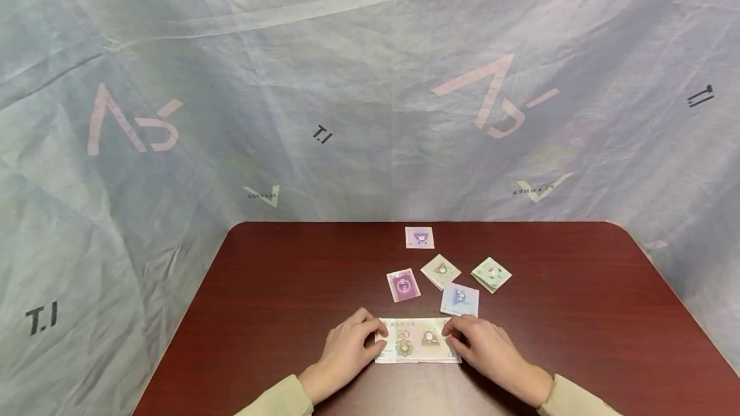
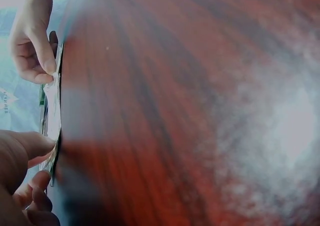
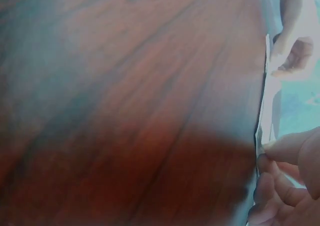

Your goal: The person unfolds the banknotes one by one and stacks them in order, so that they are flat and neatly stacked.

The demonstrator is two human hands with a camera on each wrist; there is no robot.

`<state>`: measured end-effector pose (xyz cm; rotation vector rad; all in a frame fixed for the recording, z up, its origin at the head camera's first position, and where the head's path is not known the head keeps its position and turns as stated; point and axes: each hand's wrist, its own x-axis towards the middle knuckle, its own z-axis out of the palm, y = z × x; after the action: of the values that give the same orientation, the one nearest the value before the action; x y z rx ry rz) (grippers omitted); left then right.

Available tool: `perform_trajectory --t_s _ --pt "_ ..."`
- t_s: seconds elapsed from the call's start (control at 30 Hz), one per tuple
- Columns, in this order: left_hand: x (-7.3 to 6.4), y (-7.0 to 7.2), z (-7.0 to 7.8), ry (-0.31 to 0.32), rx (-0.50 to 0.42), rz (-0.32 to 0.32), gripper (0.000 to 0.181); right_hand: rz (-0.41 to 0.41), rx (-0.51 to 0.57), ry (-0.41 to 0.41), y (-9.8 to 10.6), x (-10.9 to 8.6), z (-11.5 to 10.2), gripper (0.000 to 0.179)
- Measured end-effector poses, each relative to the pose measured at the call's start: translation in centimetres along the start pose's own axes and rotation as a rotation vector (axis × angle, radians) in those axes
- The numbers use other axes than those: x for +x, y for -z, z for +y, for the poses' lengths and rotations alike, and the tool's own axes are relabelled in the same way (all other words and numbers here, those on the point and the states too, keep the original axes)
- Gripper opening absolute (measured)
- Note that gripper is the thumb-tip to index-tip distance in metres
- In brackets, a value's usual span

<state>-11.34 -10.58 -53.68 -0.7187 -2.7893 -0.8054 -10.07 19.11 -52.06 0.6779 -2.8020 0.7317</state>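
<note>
A pale yellow-brown banknote [image 1: 417, 341] lies lengthwise in front of me near the table's front, its long edges running left to right. Its left end is pinched by my left hand [image 1: 345, 346], thumb on the near side and fingers curled in at the far side. At the other end my right hand [image 1: 491, 350] pinches it the same way. Seen edge-on in the left wrist view, the note [image 2: 53, 111] looks like a thin strip with layered edges. Both thumbs press its face in the wrist views.
Beyond the note, several folded banknotes lie on the dark red table [image 1: 277, 287]: a magenta one [image 1: 403, 285], a pale purple one [image 1: 419, 237], an olive one [image 1: 440, 272], a green one [image 1: 491, 275] and a blue one [image 1: 460, 299]. Grey printed cloth [image 1: 358, 82] hangs around the table.
</note>
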Motion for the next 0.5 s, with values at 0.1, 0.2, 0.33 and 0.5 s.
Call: perform_trajectory --t_s 0.1,0.2,0.33,0.5 --pt "0.01 0.09 0.06 -0.009 0.009 -0.007 0.016 -0.006 -0.005 -0.007 0.04 -0.06 -0.12 0.021" --pt "0.01 0.18 0.10 -0.032 0.023 0.001 0.015 -0.012 -0.003 -0.012 0.08 -0.06 -0.23 0.022" --pt "0.00 0.32 0.03 -0.062 0.043 0.020 0.016 -0.012 0.002 -0.010 0.16 -0.01 -0.29 0.021" --pt "-0.12 0.59 -0.09 -0.109 0.066 0.014 0.017 -0.026 0.020 -0.007 0.39 0.11 -0.27 0.019"
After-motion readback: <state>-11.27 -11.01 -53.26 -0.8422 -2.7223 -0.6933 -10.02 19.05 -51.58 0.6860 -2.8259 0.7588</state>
